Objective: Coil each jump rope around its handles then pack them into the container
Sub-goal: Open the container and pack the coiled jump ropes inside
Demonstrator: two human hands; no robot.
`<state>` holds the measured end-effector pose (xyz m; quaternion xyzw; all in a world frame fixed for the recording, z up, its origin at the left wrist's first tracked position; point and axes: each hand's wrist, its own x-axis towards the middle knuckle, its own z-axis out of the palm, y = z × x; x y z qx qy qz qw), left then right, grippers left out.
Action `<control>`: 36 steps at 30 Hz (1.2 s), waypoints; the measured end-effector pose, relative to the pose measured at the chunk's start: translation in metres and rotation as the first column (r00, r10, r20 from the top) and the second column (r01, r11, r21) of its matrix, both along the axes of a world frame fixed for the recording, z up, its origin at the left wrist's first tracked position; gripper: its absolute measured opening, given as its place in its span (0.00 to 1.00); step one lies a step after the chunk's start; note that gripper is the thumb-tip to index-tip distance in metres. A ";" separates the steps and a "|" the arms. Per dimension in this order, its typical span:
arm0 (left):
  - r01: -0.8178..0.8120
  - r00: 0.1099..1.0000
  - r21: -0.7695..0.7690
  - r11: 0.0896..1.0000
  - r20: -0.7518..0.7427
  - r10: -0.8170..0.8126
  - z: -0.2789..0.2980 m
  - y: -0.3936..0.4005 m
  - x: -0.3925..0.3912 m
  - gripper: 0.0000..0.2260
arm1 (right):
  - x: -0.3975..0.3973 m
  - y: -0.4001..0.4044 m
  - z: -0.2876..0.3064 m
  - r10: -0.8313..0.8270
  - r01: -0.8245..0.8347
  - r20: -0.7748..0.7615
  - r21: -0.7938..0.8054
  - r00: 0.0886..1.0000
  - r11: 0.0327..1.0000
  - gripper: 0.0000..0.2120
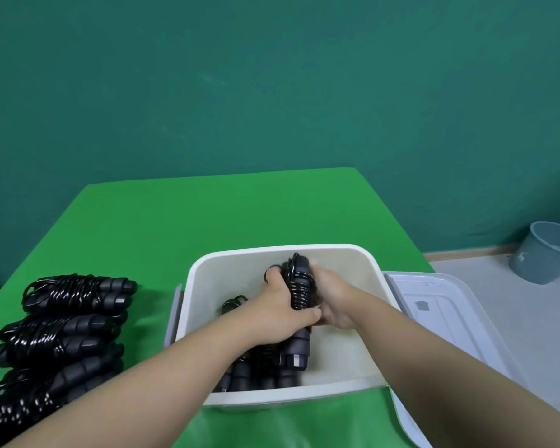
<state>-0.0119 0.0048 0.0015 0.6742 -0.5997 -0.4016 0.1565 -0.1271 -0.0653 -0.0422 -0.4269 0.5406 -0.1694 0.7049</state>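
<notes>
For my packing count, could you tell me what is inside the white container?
Inside the white container, both hands hold a coiled jump rope; other coiled ropes lie beneath. The arms cover some, so no exact count.

Green tabletop [207, 218] set before a teal wall [272, 76]. At right, a grey-blue bucket [543, 253] stands on the pale floor [537, 318], near the base of the wall and apart from the tabletop.

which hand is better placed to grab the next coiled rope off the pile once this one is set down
Left, probably. The pile of coiled black jump ropes lies on the green table left of the white plastic container, on the left hand's side; the right hand would cross over.
</notes>
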 end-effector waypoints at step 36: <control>0.582 0.518 0.105 0.806 0.716 -0.468 -0.039 -0.019 0.021 0.30 | -0.016 0.003 -0.001 0.156 -0.342 -0.724 -0.117 0.672 0.932 0.10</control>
